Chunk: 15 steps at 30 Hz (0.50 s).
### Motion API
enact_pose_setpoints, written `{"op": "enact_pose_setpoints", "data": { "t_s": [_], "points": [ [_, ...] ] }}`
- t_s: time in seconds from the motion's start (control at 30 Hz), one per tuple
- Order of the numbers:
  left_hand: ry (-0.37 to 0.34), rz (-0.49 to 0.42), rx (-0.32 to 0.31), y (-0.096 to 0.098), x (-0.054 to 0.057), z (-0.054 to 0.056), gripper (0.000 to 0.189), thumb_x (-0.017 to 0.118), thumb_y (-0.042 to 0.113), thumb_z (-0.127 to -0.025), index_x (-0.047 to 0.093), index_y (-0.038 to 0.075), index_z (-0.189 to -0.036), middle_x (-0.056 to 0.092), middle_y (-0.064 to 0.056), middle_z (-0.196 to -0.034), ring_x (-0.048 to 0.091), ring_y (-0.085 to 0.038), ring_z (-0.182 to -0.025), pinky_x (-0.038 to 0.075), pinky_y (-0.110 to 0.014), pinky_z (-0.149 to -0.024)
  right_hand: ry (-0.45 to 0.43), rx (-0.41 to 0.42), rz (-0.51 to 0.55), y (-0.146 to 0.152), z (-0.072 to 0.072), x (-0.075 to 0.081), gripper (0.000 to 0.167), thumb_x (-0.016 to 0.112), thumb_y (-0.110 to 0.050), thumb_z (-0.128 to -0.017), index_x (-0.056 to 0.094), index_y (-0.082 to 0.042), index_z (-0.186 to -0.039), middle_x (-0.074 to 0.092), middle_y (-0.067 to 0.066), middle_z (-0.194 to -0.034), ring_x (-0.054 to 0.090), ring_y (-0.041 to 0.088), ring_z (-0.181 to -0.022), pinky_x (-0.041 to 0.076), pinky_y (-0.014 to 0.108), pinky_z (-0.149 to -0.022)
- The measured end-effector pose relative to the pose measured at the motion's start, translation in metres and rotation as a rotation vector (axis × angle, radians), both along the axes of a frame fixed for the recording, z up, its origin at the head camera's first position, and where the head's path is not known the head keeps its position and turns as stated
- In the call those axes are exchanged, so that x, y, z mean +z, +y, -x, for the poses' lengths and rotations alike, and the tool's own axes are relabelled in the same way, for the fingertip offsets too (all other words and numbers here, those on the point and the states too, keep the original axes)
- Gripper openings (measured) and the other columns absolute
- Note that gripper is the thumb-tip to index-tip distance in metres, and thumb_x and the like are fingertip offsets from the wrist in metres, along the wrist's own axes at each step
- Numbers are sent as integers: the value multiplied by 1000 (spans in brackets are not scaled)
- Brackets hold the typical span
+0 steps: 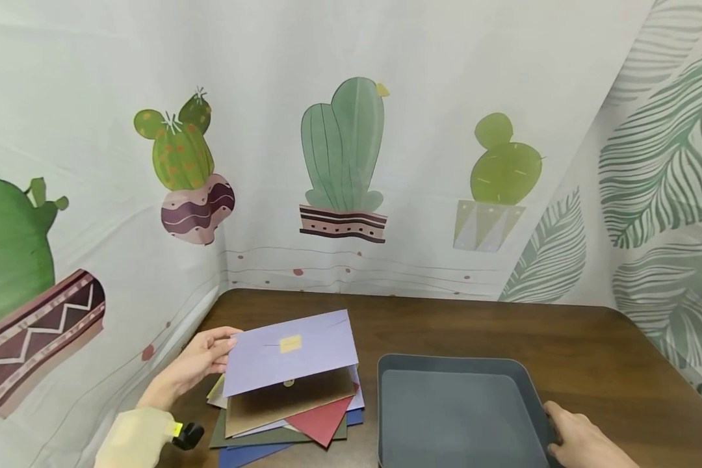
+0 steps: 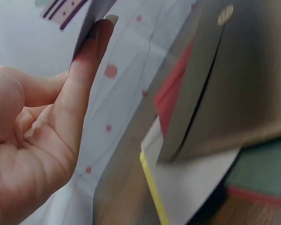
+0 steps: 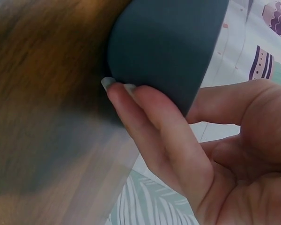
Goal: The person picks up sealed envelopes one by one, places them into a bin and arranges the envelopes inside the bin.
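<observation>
My left hand (image 1: 201,356) pinches the left edge of a lavender envelope (image 1: 316,354) with a yellow seal, holding it tilted above a messy stack. On top of that stack lies a brown envelope (image 1: 251,415) with a round clasp, also seen in the left wrist view. A red envelope (image 1: 322,421), a dark green one (image 1: 219,434) and a blue one (image 1: 246,456) stick out beneath it. At the right, my right hand (image 1: 585,437) grips the right wall of a dark grey tray (image 1: 456,364). In the right wrist view, fingertips (image 3: 150,101) press on the tray's outer side.
The brown wooden table (image 1: 409,318) carries the stack on the left and the tray on the right, a narrow gap between them. A white cloth (image 1: 421,162) printed with cacti and leaves hangs behind and along the sides. A black wrist camera (image 1: 188,436) sits on the left sleeve.
</observation>
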<state>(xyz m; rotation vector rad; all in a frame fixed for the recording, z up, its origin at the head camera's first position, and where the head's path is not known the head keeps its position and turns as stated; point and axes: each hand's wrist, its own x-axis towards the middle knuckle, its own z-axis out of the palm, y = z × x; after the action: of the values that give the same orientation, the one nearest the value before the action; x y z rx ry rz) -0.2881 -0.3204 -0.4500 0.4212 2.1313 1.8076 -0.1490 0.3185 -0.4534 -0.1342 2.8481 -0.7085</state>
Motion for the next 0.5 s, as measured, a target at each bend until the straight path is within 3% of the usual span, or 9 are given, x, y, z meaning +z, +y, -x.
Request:
{"op": "enact_pose_setpoints", "data": {
  "t_s": [0.17,0.37,0.5],
  "points": [
    [0,-21,-42,17,5,-3,18,48,16,-102,59,21,-116,51,12,-71,50,1,-59,51,-16,-56,-40,-16,27,-3,0,0,37,69,6,-75,53,0,-107,64,4,-93,60,23,-80,48,40,-65],
    [-19,-116,-162,40,4,-6,21,46,9,-102,60,14,-117,71,5,-90,69,-8,-75,58,-22,-64,-74,-25,30,-5,1,1,36,68,6,-75,53,1,-108,63,5,-92,59,23,-80,49,42,-66],
    [-37,-142,-208,57,6,-9,21,46,9,-102,58,7,-119,74,0,-98,72,-14,-84,59,-28,-71,-117,-42,31,-6,3,3,35,67,6,-77,52,3,-109,64,6,-93,61,25,-81,49,43,-67]
  ]
}}
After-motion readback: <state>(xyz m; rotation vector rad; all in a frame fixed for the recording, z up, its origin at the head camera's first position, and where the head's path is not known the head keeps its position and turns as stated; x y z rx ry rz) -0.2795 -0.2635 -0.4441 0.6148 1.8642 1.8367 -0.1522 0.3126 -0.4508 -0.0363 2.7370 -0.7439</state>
